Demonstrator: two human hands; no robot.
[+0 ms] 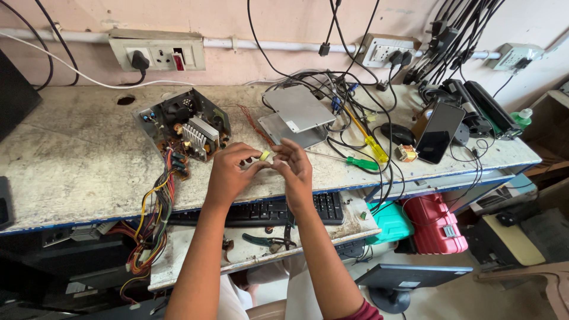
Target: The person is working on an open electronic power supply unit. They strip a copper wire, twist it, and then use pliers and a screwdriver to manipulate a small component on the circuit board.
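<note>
Left hand [228, 172] and right hand [294, 168] raised together above the worktop [77, 160], fingertips meeting on a small pale yellow part [265, 155], pinched between both hands. Just left of the hands and farther back on the worktop, an opened power supply unit [186, 124], lid off, heatsinks and coils showing, with a bundle of coloured wires [155, 207] trailing from it over the worktop's front edge. Right of the power supply unit, two flat grey metal drives [296, 112] stacked askew; beyond those, a yellow-handled screwdriver [370, 142] and a green-handled screwdriver [355, 162] among black cables. Below the hands, a black keyboard [267, 210] on a pull-out shelf, pliers [264, 240] on the shelf's front edge.
</note>
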